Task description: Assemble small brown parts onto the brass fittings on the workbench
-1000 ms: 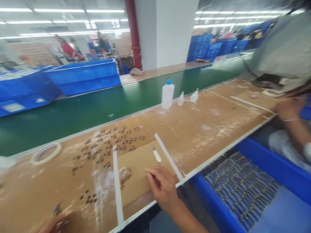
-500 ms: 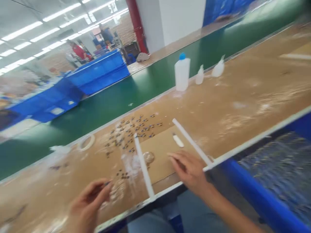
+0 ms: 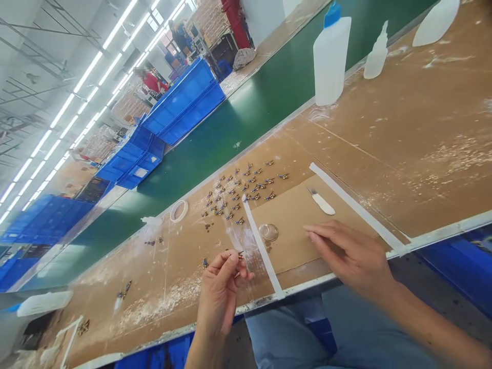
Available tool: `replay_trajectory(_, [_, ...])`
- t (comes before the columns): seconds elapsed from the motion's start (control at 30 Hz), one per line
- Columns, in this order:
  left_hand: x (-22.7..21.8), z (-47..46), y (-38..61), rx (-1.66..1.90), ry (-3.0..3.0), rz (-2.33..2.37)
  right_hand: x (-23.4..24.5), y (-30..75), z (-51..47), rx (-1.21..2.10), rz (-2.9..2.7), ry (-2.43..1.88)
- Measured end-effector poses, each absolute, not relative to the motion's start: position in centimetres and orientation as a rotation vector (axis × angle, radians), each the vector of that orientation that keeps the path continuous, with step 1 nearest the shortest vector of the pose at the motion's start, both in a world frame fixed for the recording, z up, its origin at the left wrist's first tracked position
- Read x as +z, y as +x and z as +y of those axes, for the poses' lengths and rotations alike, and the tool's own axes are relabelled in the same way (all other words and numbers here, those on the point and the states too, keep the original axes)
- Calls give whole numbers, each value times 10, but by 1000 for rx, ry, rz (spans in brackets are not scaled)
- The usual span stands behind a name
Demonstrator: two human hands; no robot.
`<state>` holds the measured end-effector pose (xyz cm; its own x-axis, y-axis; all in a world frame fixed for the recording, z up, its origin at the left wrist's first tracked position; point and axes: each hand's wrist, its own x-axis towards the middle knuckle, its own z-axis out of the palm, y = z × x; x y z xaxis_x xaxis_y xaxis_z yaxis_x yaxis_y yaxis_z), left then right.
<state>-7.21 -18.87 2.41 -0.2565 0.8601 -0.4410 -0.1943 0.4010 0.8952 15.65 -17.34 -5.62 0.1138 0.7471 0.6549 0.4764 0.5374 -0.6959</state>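
Left hand (image 3: 221,287): fingertips pinched on a small part (image 3: 240,254), held just above the table (image 3: 423,128) near its front edge.
Right hand (image 3: 351,253): open, fingers stretched flat on the cardboard sheet (image 3: 295,215), holding nothing.
White strip (image 3: 265,253): lies between the hands, with the pinched part just left of it.
Clear dish (image 3: 268,232): just beyond the strip, near the right fingertips.
Knife (image 3: 322,203): on the cardboard past the right hand, not touching it.
Loose parts (image 3: 242,187): scattered farther out, well beyond the left hand.
Bottle (image 3: 331,56): upright at the far edge, beside the green belt (image 3: 230,133).

Bare hands (image 3: 221,287), bare forearms (image 3: 430,328), blue-grey trousers (image 3: 300,338)
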Motion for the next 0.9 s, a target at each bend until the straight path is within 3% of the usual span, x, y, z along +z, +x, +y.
replay_trajectory(0.5, [18, -176, -63, 1148, 825, 1566, -56, 157, -172, 254, -1537, -1091])
replay_trajectory(0.63, [15, -169, -65, 1140, 1156, 1725, -56, 157, -172, 248, -1571, -1096])
replay_trajectory(0.9, [18, -153, -55, 764, 1977, 1818, -58, 156, -172, 181, -1583, -1092])
